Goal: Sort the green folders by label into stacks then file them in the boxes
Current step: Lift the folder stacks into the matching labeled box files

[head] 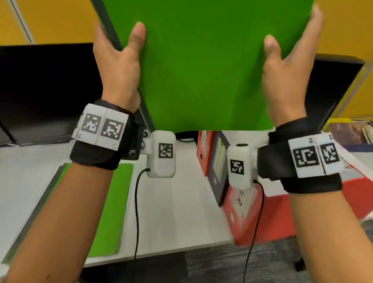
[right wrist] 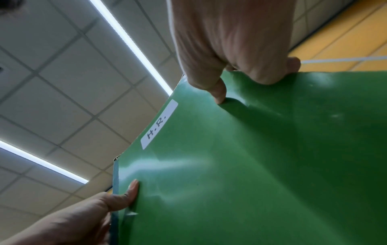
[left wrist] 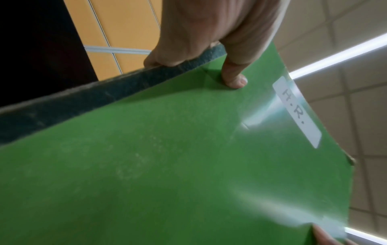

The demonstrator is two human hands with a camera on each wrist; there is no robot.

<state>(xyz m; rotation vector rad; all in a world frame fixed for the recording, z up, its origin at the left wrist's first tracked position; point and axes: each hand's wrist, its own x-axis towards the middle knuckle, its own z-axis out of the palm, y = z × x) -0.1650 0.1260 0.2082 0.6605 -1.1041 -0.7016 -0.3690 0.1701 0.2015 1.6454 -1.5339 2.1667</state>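
Both hands hold one green folder [head: 196,57] up in the air in front of the head camera, well above the table [head: 173,209]. The left hand [head: 117,65] grips the dark spine edge, thumb on the near face and fingers [left wrist: 153,60] curled round behind. The right hand [head: 284,78] grips the opposite edge the same way, thumb pressed into the cover and fingers [right wrist: 293,64] wrapped over the rim. So both sets of fingers are closed on the folder.

A white label [right wrist: 159,124] reading "H.R." sits along the top edge, between the two thumbs; only the wrist views show it.

The step in hand looks like reading the label before choosing a stack. To do it well, keep the cover flat: the right thumb is denting the sheet, and a lighter pinch nearer the corner would stop it buckling. Tilting the top edge toward the eyes would bring the label into view without glare from the ceiling light.

Below the left wrist another green folder [head: 114,209] lies flat on the table, likely a stack begun. Below the right wrist stand red boxes [head: 265,212]; their labels are too blurred to read.
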